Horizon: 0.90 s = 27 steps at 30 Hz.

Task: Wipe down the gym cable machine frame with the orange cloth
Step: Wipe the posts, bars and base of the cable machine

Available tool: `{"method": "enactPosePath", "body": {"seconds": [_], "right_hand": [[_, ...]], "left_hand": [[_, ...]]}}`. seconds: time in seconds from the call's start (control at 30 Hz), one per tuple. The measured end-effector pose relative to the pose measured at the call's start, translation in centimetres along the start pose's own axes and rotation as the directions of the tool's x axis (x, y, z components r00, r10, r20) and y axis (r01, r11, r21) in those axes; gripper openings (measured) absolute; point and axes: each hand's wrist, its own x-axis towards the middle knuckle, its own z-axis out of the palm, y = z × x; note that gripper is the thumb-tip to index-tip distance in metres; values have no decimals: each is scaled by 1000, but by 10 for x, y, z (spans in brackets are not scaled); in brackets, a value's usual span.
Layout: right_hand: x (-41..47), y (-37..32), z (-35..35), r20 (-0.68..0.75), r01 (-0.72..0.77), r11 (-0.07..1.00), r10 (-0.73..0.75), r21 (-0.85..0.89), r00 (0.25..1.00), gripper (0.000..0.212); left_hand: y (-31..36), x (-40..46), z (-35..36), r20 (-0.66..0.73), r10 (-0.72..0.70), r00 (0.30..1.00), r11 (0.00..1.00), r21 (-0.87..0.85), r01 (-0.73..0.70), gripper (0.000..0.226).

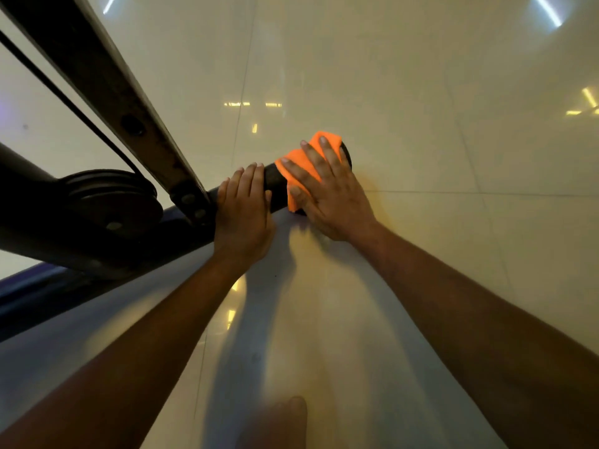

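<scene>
Two hands work the frame's black bar (275, 186): my left hand (243, 215) grips it; right hand (327, 196), fingers (311, 150) spread, presses the orange cloth (299, 165) beneath them. Cloth could slide off the bar's end.

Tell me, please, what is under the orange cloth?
The cloth drapes over the black bar's end, pressed by the right hand. The bar's surface beneath is covered.
</scene>
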Motion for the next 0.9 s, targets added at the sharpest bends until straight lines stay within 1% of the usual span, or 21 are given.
{"method": "enactPosePath", "body": {"seconds": [0.07,0.1,0.13,0.23,0.3,0.33,0.37,0.43,0.47,0.5,0.53,0.6,0.63,0.67,0.7,0.77,0.8,0.83,0.9], "right_hand": [[-1,11,-2,-47,-140,990,140,4,989,54],[-1,8,-2,-51,-186,982,186,16,981,54],[1,1,-1,-44,-186,982,187,24,981,54],[5,-21,1,23,-40,999,40,30,999,56],[7,-11,0,30,36,999,-36,10,999,56],[7,-1,-2,20,47,999,-47,2,999,55],[8,8,-4,1,17,1000,-17,-1,1000,54],[9,11,-5,-37,-132,991,133,23,990,53],[10,3,-4,-47,-179,983,180,33,983,53],[10,-7,-3,-51,-177,984,178,33,983,53],[11,-16,-2,-34,-135,990,136,30,990,53],[13,-20,-3,22,2,1000,-3,22,1000,53],[16,-15,-6,21,40,999,-40,14,999,52],[20,-7,-8,14,38,999,-38,3,999,52],[21,0,-10,7,-7,1000,7,-5,1000,52],[21,4,-9,6,-150,989,150,-16,989,53],[19,-3,-8,1,-186,982,186,-17,983,54],[17,-14,-6,-9,-182,983,182,-13,983,54],[14,-41,0,-18,-87,996,87,21,996,54]], "left_hand": [[0,0,0,20,-12,1000,1000,-10,12,51],[0,1,0,29,-15,999,1000,-11,15,52],[-1,2,0,35,-11,999,1000,-6,11,53],[-3,4,0,46,2,999,1000,14,-3,57],[-2,4,0,44,1,999,1000,11,-1,57],[-1,4,0,38,-2,999,1000,7,2,56],[-2,4,0,33,-4,999,1000,4,4,54],[-3,4,0,28,-12,1000,1000,-4,12,53],[-4,4,0,34,-12,999,1000,-6,12,53],[-4,4,0,41,-8,999,1000,-4,9,54],[-5,4,0,48,-5,999,1000,-2,5,55],[-4,3,-1,54,1,999,1000,-11,0,55],[-4,2,0,48,4,999,1000,-14,-3,55],[-4,0,-1,33,6,999,1000,-11,-6,55],[-5,-3,-1,18,13,1000,1000,-4,-13,56],[-6,-13,-2,-1,43,999,999,23,-43,60],[-7,-20,-3,-1,69,998,997,39,-69,64],[-8,-27,-4,0,103,995,994,43,-103,66],[-13,-42,-8,-11,161,987,987,-13,-162,64]]}}
